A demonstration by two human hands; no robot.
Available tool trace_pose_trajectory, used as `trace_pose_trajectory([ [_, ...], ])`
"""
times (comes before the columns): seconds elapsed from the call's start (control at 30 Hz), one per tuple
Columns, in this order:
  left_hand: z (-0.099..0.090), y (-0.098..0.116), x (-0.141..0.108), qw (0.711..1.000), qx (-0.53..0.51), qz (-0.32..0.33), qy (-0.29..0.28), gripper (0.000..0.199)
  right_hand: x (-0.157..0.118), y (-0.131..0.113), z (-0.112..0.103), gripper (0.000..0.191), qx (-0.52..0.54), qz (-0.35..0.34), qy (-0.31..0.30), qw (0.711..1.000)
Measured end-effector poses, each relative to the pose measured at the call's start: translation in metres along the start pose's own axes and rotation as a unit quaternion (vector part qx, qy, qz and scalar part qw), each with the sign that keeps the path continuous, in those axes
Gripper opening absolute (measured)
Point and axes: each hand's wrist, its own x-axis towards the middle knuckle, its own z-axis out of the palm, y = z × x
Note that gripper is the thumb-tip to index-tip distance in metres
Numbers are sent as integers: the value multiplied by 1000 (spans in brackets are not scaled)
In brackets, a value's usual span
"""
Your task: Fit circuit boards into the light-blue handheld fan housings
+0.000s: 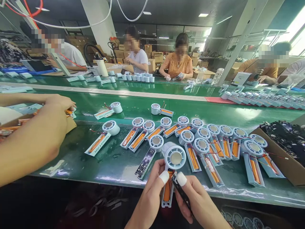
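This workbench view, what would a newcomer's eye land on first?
Probably the pale blue fan at the bottom center, its round head up, held in the left hand while the right hand holds a dark circuit board against it. Next, the rows of similar fans with orange insides spread across the green bench, and the box heaped with black boards at the right.

1 head-worn view, from above the worker's own hands, close, facing forward and down.
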Motion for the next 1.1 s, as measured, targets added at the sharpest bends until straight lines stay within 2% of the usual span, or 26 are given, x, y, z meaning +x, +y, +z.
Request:
trace_pose_trajectory([
  [0.1,1,-2,-3,999,-10,14,-50,43,-1,4,4,65,85,25,49,995],
  [0.2,4,-1,-5,997,42,33,-60,44,-1,6,8,66,134,36,77,987],
  [0.37,10,-3,-3,990,134,43,-6,38,2,9,9,66,145,6,108,983],
  [0.47,12,-11,-1,984,163,61,41,37,1,7,6,61,69,-36,95,992],
  [0.53,13,-15,-1,978,179,64,79,37,-3,9,6,52,3,-87,113,990],
  [0.63,15,-17,0,967,213,70,122,34,-10,21,12,45,-90,-186,203,957],
  [0.77,19,-15,2,962,229,63,134,33,-13,41,18,42,-214,-266,285,895],
  [0.87,21,-11,3,974,183,63,116,31,-10,49,18,37,-265,-310,311,858],
  [0.97,23,-9,4,983,154,53,90,30,-6,55,16,39,-301,-336,319,834],
  [1.03,25,-10,5,980,165,51,102,28,-3,59,17,41,-317,-347,324,821],
  [1.1,27,-12,7,970,188,65,136,27,0,62,18,42,-327,-351,330,813],
])
